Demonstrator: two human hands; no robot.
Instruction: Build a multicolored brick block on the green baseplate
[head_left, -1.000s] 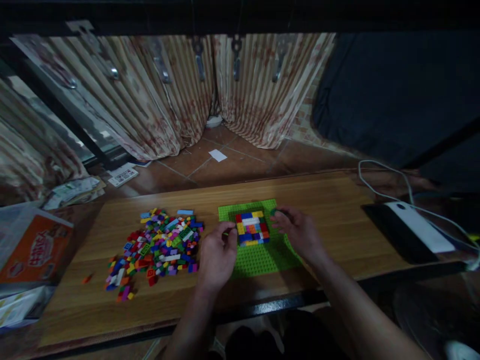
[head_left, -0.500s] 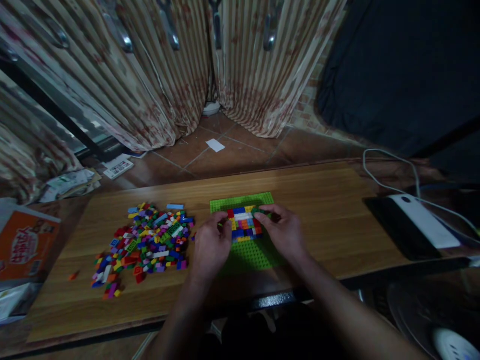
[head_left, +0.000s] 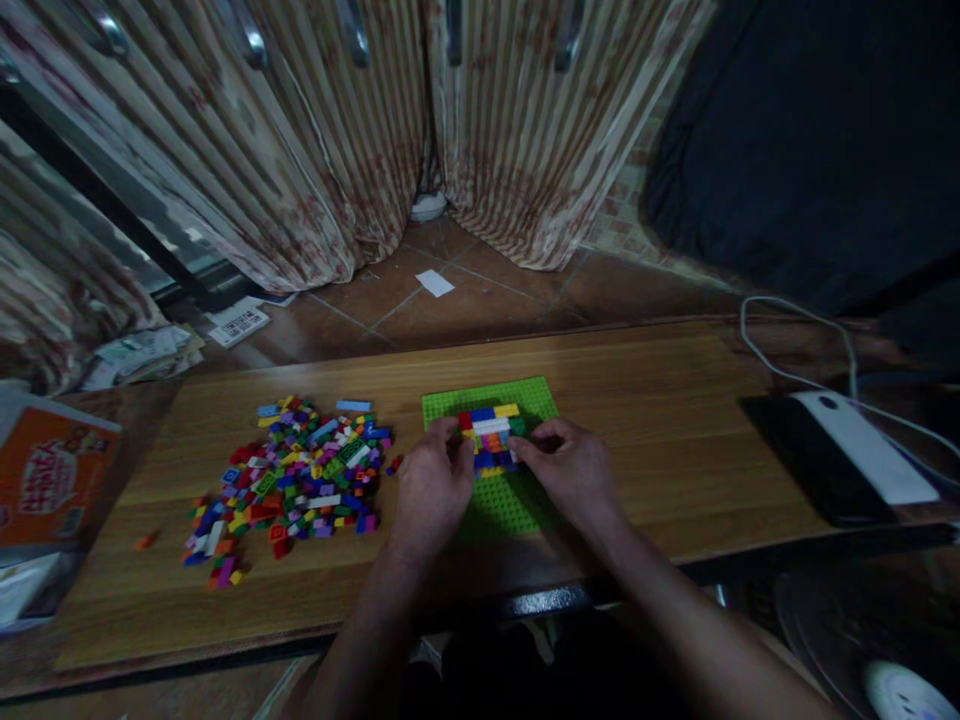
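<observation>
A green studded baseplate (head_left: 517,508) lies on the wooden table, bearing a block of coloured toy bricks (head_left: 491,428) set in rows. At the block's left side is my left hand (head_left: 433,488), its thumb and fingers curled closed against the bricks. My right hand (head_left: 574,468) is closed at the right side, thumb and forefinger touching the block's edge and covering part of it. Just above those fingertips, a dark green brick (head_left: 517,427) sits at the block's upper right corner. Whether either hand pinches a separate small brick cannot be seen.
A heap of loose bricks (head_left: 300,480) spreads over the table (head_left: 660,400) to the left. One orange brick (head_left: 146,541) lies apart. A white device (head_left: 862,445) with a cable rests on a black pad at the right end. An orange box (head_left: 52,475) stands at far left.
My right fingertips have shifted from the green brick down along the block's right edge. The green brick now shows uncovered at the upper right corner. My left hand stays at the left side.
</observation>
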